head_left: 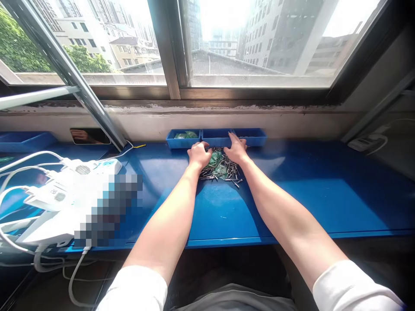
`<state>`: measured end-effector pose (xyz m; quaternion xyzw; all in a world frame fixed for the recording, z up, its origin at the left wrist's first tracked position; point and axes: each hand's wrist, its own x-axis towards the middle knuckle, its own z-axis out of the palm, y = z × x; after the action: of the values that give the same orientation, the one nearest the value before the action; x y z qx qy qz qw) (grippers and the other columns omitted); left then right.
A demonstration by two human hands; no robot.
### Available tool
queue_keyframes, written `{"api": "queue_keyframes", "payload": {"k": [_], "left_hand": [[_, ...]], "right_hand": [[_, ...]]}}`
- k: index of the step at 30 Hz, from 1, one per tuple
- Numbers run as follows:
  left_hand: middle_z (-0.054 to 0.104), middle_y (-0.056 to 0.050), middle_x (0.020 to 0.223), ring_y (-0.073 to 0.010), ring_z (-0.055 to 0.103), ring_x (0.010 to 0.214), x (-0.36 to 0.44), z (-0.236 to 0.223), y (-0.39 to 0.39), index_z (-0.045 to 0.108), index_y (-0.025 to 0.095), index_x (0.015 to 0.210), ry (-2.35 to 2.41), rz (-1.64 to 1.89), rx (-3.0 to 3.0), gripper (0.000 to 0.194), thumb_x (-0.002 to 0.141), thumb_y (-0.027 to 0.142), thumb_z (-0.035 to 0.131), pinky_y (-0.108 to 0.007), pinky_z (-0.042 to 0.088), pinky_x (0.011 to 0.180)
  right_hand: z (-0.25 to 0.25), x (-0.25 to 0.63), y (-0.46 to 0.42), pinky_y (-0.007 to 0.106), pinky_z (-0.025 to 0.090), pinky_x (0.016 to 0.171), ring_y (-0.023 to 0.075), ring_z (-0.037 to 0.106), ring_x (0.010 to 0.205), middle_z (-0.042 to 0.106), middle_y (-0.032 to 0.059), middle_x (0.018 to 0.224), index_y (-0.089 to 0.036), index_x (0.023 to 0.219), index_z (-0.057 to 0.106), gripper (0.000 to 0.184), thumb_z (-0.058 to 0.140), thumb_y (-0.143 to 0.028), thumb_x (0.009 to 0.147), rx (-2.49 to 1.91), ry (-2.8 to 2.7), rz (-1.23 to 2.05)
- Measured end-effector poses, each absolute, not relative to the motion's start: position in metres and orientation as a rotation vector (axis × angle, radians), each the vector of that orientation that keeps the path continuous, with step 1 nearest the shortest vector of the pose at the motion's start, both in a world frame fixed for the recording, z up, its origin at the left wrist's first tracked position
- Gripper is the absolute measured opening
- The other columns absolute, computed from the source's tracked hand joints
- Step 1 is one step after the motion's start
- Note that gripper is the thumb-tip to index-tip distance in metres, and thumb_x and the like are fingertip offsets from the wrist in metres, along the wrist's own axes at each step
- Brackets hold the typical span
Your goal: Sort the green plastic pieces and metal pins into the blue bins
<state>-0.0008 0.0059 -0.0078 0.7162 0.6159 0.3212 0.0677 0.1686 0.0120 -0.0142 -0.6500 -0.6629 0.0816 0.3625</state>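
A heap of slim metal pieces that look like screws [231, 170] lies on the blue table, with small green packets [220, 171] among them. My left hand [199, 154] rests at the heap's left edge, its fingers bent and thumb apart, with nothing visible in it. On the heap's other side, my right hand [236, 149] has its fingers spread and reaching up to the front wall of a blue divided bin [216, 141]. Green packets [185, 135] lie in the bin's left compartment. My fingers partly hide the heap's back edge and the bin's front.
White power strips and chargers [69, 190] with cables crowd the table's left side, beside a blurred-out patch. A phone [90, 136] leans against the wall. Another blue bin [27, 140] stands at far left. A metal post [94, 112] rises before the window.
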Motion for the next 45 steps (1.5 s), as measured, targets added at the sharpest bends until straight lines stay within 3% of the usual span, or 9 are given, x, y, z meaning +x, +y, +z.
{"api": "queue_keyframes", "payload": {"k": [4,8,11,14,22,28,33,38,45], "left_hand": [[0.065,-0.004,0.112,-0.023,0.055,0.11,-0.001,-0.007,0.005,0.065,0.024,0.102,1.853,0.926,2.157,0.028,0.08,0.032,0.049,-0.036,0.039,0.093],[0.065,-0.005,0.114,-0.0232,0.055,0.112,-0.001,-0.009,0.007,0.065,0.023,0.105,1.842,0.885,2.169,0.03,0.08,0.028,0.047,-0.036,0.039,0.094],[0.065,-0.005,0.115,-0.0236,0.055,0.112,-0.001,-0.01,0.008,0.064,0.022,0.108,1.82,0.869,2.208,0.033,0.082,0.03,0.046,-0.035,0.039,0.095],[0.063,-0.006,0.119,-0.0239,0.053,0.115,0.0,-0.01,0.008,0.062,0.021,0.114,1.773,0.824,2.271,0.038,0.084,0.037,0.045,-0.034,0.038,0.098],[0.056,-0.007,0.13,-0.0277,0.048,0.121,0.001,-0.011,0.002,0.057,0.023,0.123,1.72,0.621,2.384,0.047,0.084,0.046,0.042,-0.039,0.036,0.1],[0.055,-0.006,0.132,-0.0284,0.046,0.123,0.001,-0.013,0.005,0.056,0.024,0.124,1.746,0.581,2.364,0.049,0.084,0.048,0.042,-0.039,0.035,0.1],[0.055,-0.006,0.132,-0.0272,0.046,0.123,0.0,-0.013,0.004,0.056,0.024,0.124,1.735,0.594,2.36,0.048,0.084,0.047,0.041,-0.038,0.034,0.1],[0.056,-0.007,0.131,-0.0278,0.047,0.121,0.0,-0.014,0.004,0.057,0.024,0.123,1.725,0.621,2.354,0.048,0.084,0.047,0.042,-0.039,0.035,0.099],[0.056,-0.007,0.13,-0.0283,0.047,0.122,0.0,-0.015,0.005,0.058,0.024,0.122,1.721,0.633,2.349,0.047,0.083,0.047,0.043,-0.039,0.035,0.099]], "right_hand": [[-0.016,0.17,0.012,0.049,0.034,0.099,0.0307,0.035,0.121,0.024,0.0018,0.152,-0.023,0.138,0.039,0.066,0.052,-0.025,0.073,-1.664,-1.736,0.255],[-0.015,0.171,0.008,0.041,0.034,0.101,0.0266,0.037,0.121,0.043,0.0064,0.141,-0.016,0.125,0.053,0.05,0.049,-0.019,0.075,-1.557,-1.661,0.122],[-0.016,0.171,0.006,0.036,0.037,0.098,0.0232,0.046,0.112,0.062,0.0075,0.116,-0.015,0.106,0.064,0.034,0.046,-0.017,0.077,-1.478,-1.66,0.053],[-0.018,0.17,0.005,0.032,0.04,0.094,0.0215,0.052,0.102,0.068,0.0054,0.098,-0.017,0.097,0.068,0.028,0.046,-0.019,0.079,-1.464,-1.764,0.085],[-0.024,0.163,0.009,0.037,0.035,0.099,0.0275,0.044,0.116,0.059,0.0047,0.124,-0.021,0.116,0.063,0.038,0.043,-0.024,0.084,-1.725,-1.994,0.238],[-0.024,0.162,0.011,0.032,0.036,0.097,0.0245,0.05,0.107,0.064,0.0083,0.111,-0.018,0.098,0.071,0.032,0.042,-0.023,0.084,-1.735,-2.01,0.171],[-0.023,0.161,0.01,0.029,0.038,0.095,0.0216,0.054,0.104,0.066,0.0073,0.104,-0.019,0.101,0.069,0.031,0.045,-0.022,0.082,-1.686,-1.978,0.159],[-0.019,0.16,0.005,0.037,0.041,0.094,0.0269,0.053,0.109,0.064,0.0124,0.11,-0.017,0.104,0.069,0.033,0.047,-0.027,0.082,-1.799,-1.824,0.077],[-0.013,0.158,0.006,0.03,0.048,0.073,0.0236,0.065,0.082,0.071,0.0122,0.084,-0.017,0.08,0.074,0.018,0.06,-0.019,0.069,-1.889,-1.71,0.288]]}}
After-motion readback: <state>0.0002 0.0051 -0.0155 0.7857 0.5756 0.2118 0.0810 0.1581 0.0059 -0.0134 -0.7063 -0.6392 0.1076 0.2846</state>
